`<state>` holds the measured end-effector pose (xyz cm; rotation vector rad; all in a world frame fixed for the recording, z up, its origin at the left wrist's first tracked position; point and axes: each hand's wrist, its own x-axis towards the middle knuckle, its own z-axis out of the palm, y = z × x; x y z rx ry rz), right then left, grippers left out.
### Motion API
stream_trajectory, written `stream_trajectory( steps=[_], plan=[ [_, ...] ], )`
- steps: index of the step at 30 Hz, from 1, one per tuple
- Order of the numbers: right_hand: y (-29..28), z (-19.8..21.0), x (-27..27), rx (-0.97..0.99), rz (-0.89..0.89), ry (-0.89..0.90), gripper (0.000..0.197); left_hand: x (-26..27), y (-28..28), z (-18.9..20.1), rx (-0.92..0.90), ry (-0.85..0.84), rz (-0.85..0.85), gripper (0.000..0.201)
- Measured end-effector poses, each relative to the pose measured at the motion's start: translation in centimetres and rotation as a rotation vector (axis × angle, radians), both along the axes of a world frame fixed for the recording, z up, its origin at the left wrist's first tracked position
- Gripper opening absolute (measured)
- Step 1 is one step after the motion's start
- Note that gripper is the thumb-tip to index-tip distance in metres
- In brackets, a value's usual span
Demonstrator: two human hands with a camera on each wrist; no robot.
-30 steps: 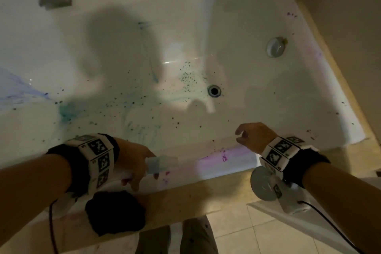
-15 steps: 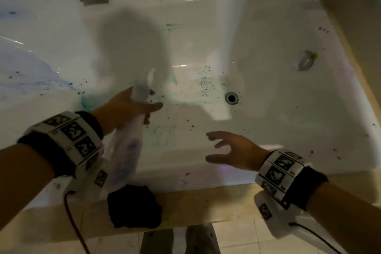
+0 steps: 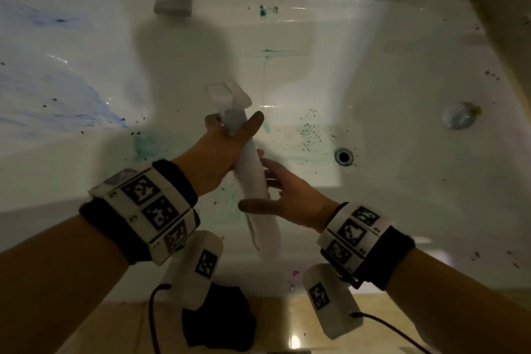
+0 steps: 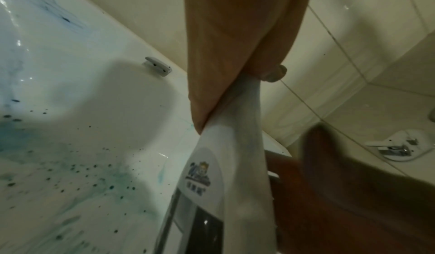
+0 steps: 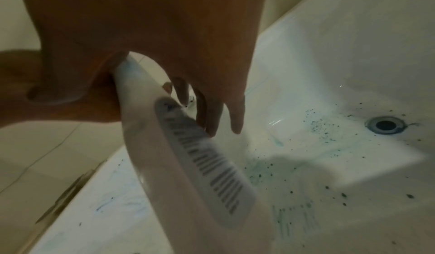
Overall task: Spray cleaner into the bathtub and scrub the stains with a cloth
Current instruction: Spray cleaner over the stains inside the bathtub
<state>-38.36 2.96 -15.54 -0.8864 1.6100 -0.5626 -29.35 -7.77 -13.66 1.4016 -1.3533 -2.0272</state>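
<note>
A white spray bottle (image 3: 256, 181) hangs tilted over the white bathtub (image 3: 373, 66), nozzle head away from me. My left hand (image 3: 224, 141) grips its neck just under the trigger. My right hand (image 3: 290, 198) has come up to the bottle's body, which sits in the fork between thumb and straight fingers. In the right wrist view the bottle's barcode label (image 5: 202, 161) runs beside those fingers (image 5: 235, 120). The left wrist view shows the bottle (image 4: 235, 174) leaving the left hand (image 4: 235, 25). A black cloth (image 3: 218, 322) lies on the near ledge. Teal stains (image 3: 149, 144) and a blue smear (image 3: 43, 95) mark the tub.
The drain (image 3: 343, 156) sits right of the hands, with a round overflow knob (image 3: 458, 115) further right. A grey grab handle (image 3: 173, 4) is on the far wall of the tub. A faucet (image 4: 395, 146) shows in the left wrist view. Tiled wall rises behind.
My left hand lifted the bottle from the near ledge up over the tub. My right hand moved left from the ledge, opened, and reached the bottle's body.
</note>
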Motion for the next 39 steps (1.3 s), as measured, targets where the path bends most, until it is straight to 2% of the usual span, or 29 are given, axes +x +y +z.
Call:
stream_trajectory(
  steps=[4, 6, 8, 9, 11, 13, 14, 18, 20, 22, 23, 24, 26, 28, 32, 34, 36, 38, 39],
  plan=[
    [-1.6, -1.4, 1.5, -0.020, -0.021, 0.169, 0.069, 0.4, -1.1, -1.0, 0.050, 0.011, -0.059, 0.068],
    [-2.0, -2.2, 1.6, -0.022, -0.090, 0.216, 0.056, 1.5, -2.0, -1.7, 0.101, 0.029, -0.126, 0.091],
    [-2.1, -2.7, 1.0, -0.027, -0.231, 0.193, 0.045, 3.4, -2.5, -2.6, 0.073, -0.056, -0.272, 0.123],
    [-2.2, -2.8, 0.5, -0.030, -0.304, 0.169, 0.039, 4.3, -2.5, -2.9, 0.051, -0.118, -0.366, 0.127],
    [-2.3, -2.4, -0.6, -0.018, -0.444, 0.068, 0.032, 5.6, -1.7, -3.7, 0.098, -0.216, -0.541, 0.121],
    [-2.6, -1.8, -1.2, 0.002, -0.561, -0.077, 0.044, 5.6, 0.1, -4.3, 0.148, -0.267, -0.711, 0.117],
    [-2.9, -1.6, -1.3, 0.012, -0.593, -0.124, 0.053, 5.0, 1.0, -4.6, 0.171, -0.258, -0.739, 0.118],
    [-3.7, -0.9, -1.3, 0.058, -0.588, -0.199, 0.068, 2.6, 3.8, -5.8, 0.179, -0.168, -0.665, 0.121],
    [-4.3, -0.5, -2.2, 0.056, -0.543, -0.218, 0.070, 2.4, 4.0, -6.7, 0.199, -0.168, -0.624, 0.118],
    [-5.4, -0.4, -4.1, 0.006, -0.576, -0.238, 0.074, 2.3, 3.7, -7.5, 0.196, -0.192, -0.653, 0.118],
    [-6.0, -0.6, -5.3, -0.021, -0.651, -0.282, 0.072, 2.2, 3.5, -7.8, 0.197, -0.204, -0.688, 0.119],
    [-6.7, -1.0, -6.2, -0.046, -0.745, -0.348, 0.060, 2.0, 3.4, -7.8, 0.207, -0.207, -0.717, 0.120],
    [-8.0, -1.9, -7.6, -0.099, -0.827, -0.431, 0.027, 1.4, 3.3, -8.2, 0.250, -0.173, -0.743, 0.120],
    [-9.0, -3.0, -8.9, -0.108, -0.796, -0.407, 0.015, 0.2, 3.5, -8.7, 0.277, -0.151, -0.750, 0.123],
    [-9.9, -5.2, -12.5, -0.023, -0.848, -0.335, 0.025, -3.4, 3.6, -10.3, 0.266, -0.201, -0.726, 0.136],
    [-10.5, -6.7, -15.3, 0.070, -0.927, -0.284, 0.032, -5.8, 2.9, -10.7, 0.290, -0.205, -0.801, 0.140],
    [-11.5, -8.8, -19.1, 0.211, -1.004, -0.199, 0.041, -7.7, 1.5, -11.4, 0.278, -0.219, -0.882, 0.130],
    [-12.7, -11.2, -23.1, 0.294, -1.002, -0.060, 0.044, -8.6, -0.5, -12.9, 0.194, -0.294, -0.797, 0.112],
    [-13.2, -12.4, -24.7, 0.317, -0.912, 0.057, 0.042, -8.5, -1.6, -13.8, 0.155, -0.336, -0.704, 0.103]
  ],
)
